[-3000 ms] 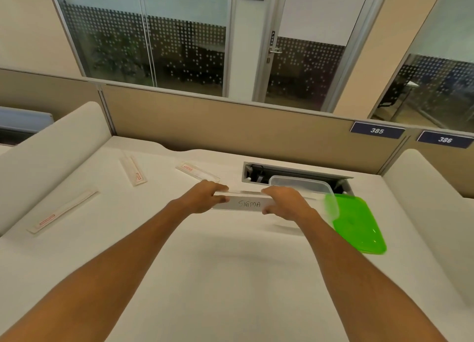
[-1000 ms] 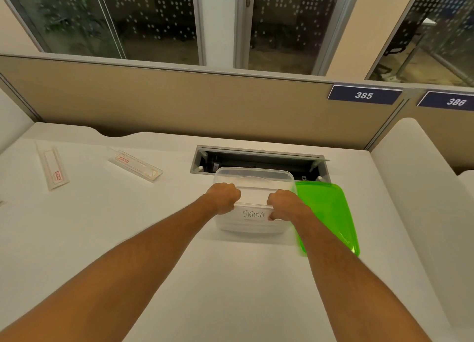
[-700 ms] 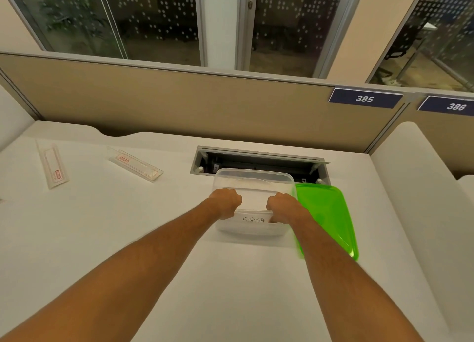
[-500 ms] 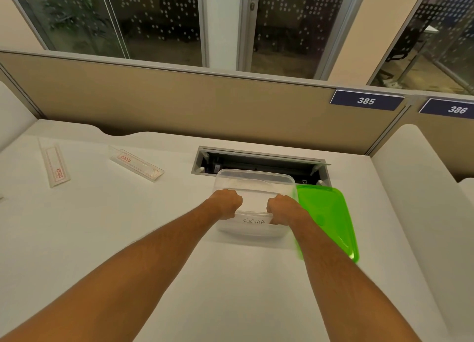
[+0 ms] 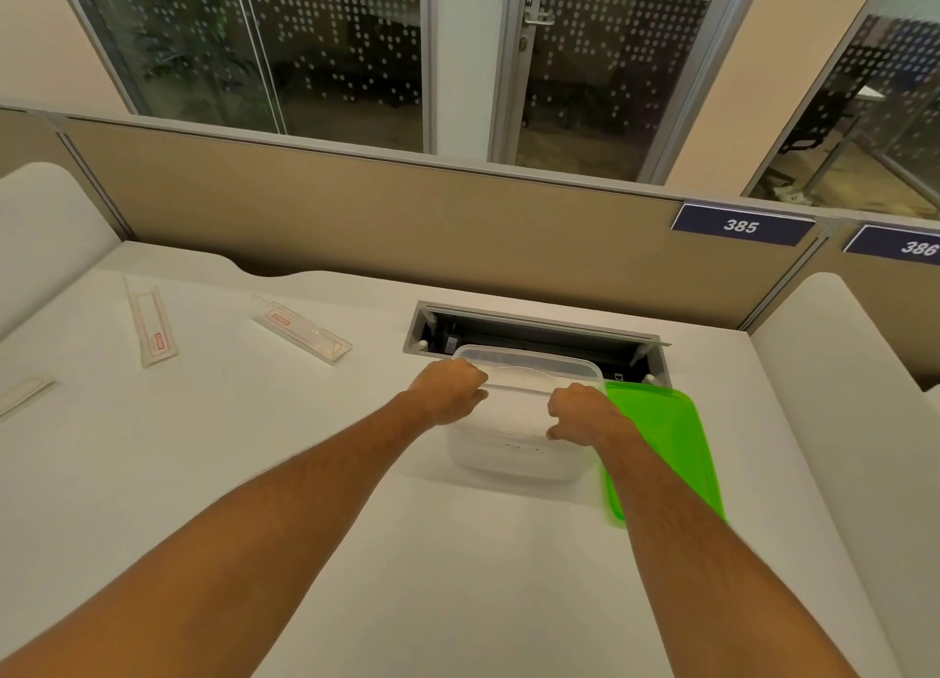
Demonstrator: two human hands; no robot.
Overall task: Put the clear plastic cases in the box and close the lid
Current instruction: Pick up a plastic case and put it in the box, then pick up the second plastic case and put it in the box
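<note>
A translucent plastic box [image 5: 575, 369] stands open on the white desk, just in front of a cable slot. My left hand [image 5: 450, 390] and my right hand [image 5: 580, 413] reach over its near rim with fingers curled, each on one end of a clear plastic case [image 5: 519, 446]. That case sits low inside the box, and its handwritten label shows only faintly through the front wall. The green lid [image 5: 666, 443] lies flat on the desk against the box's right side. Three more clear plastic cases lie on the left: one [image 5: 302, 329], another [image 5: 152, 329] and one at the edge [image 5: 23, 392].
The open cable slot [image 5: 534, 329] runs behind the box. A beige partition [image 5: 407, 219] closes the desk's far side. White rounded side panels [image 5: 839, 397] rise on the right and on the far left.
Both hands have lowered the labelled case from above the box down into it, so the label is now nearly hidden behind the front wall. The view has tilted up slightly.
</note>
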